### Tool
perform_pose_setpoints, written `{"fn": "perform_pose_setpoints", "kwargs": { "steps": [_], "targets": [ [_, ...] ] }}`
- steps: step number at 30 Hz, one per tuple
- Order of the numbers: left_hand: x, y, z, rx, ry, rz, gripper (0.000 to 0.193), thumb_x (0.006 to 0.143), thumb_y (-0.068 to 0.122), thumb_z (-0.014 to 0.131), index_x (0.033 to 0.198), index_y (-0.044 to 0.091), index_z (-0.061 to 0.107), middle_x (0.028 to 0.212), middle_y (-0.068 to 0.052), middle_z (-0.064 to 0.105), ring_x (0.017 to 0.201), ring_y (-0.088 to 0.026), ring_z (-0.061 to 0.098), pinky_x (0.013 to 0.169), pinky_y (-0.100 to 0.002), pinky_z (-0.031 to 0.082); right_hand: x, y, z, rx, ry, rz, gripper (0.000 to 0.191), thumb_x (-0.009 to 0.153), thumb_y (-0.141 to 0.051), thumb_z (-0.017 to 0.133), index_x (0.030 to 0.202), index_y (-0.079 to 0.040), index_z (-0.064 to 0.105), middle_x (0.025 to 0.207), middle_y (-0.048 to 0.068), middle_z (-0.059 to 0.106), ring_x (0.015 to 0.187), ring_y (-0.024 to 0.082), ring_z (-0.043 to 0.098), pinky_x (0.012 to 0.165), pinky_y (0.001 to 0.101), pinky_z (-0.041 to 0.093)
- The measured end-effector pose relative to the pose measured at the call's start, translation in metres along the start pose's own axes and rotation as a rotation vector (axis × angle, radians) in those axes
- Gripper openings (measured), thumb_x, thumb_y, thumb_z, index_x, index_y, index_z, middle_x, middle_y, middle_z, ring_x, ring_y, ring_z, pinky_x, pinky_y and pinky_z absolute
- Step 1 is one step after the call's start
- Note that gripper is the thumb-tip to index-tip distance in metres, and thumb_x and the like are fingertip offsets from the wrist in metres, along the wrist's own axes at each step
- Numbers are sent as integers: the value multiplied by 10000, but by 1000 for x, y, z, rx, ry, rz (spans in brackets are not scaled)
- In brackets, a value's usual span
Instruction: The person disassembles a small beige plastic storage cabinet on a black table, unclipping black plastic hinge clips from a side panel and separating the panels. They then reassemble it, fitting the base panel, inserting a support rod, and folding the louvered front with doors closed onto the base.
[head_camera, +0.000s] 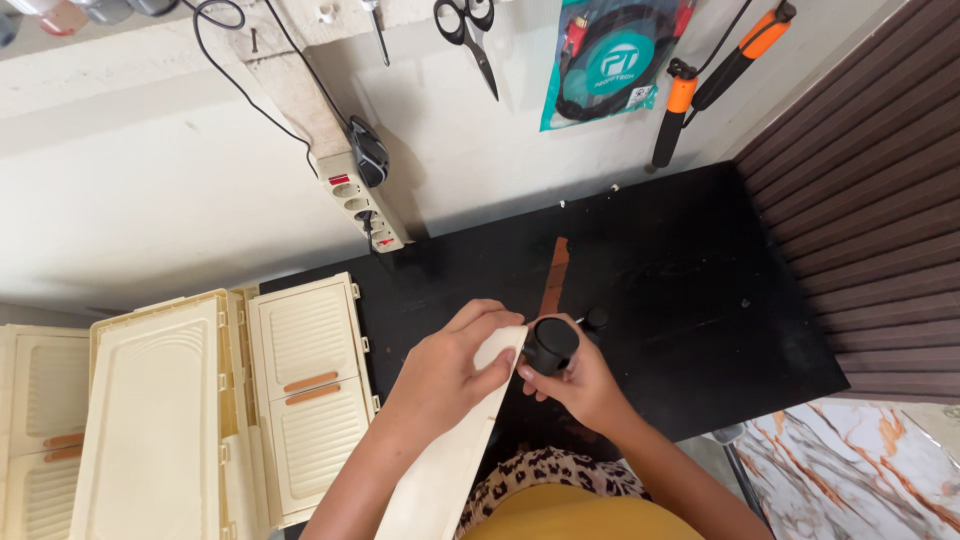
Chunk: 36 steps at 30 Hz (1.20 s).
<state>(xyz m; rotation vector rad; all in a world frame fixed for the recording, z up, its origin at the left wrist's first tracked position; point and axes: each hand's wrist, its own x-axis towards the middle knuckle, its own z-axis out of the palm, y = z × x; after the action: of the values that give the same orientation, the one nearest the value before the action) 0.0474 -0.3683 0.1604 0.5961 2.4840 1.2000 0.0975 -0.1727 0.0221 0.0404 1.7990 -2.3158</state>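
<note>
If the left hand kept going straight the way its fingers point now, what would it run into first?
The left hand grips a cream panel, with its fingers aimed up and right. First in that line is the black caster wheel held by the right hand, seemingly almost touching; depth is unclear.

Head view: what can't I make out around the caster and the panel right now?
- Caster: underside and stem, hidden by right hand.
- Panel: lower end cut off by the bottom edge; top corner covered by left hand.
- Small black part: too small to identify.
</note>
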Motion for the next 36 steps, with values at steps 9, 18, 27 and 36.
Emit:
{"fn": "perform_pose_setpoints", "kwargs": {
  "steps": [9, 18, 27, 36],
  "targets": [
    [0, 7, 11, -30, -13, 20, 319, 892, 258, 689, 1191, 149, 685, 1234, 7, 674, 668, -243, 705, 666, -346, 550, -20, -39, -27, -103, -174, -341, 261, 948, -56, 518, 1192, -94, 603, 1213, 120, 576, 1099, 248, 591, 929, 383, 483],
    [6, 14, 15, -13, -11, 27, 330, 891, 247, 689, 1205, 147, 686, 1223, 5, 669, 633, -244, 677, 637, -345, 532, -34, -46, 3, -462, 48, -444, 628, 750, 3, 832, 1298, -82, 535, 1346, 122, 460, 1234, 232, 530, 991, 361, 494],
    [4, 7, 14, 6, -5, 23, 328, 889, 241, 693, 1205, 154, 687, 1245, 9, 668, 659, -248, 695, 645, -347, 542, -13, -19, -9, -96, 99, 101, 535, 885, 67, 621, 1363, -92, 441, 934, 109, 683, 717, 181, 691, 591, 306, 520],
    [5, 7, 14, -11, -7, 17, 329, 887, 245, 694, 1204, 154, 687, 1248, 5, 669, 672, -256, 700, 657, -347, 546, -18, -34, -34, 196, -214, -85, 497, 863, 81, 446, 1326, -100, 450, 1223, 68, 555, 1053, 171, 570, 884, 333, 490]
  ]
}}
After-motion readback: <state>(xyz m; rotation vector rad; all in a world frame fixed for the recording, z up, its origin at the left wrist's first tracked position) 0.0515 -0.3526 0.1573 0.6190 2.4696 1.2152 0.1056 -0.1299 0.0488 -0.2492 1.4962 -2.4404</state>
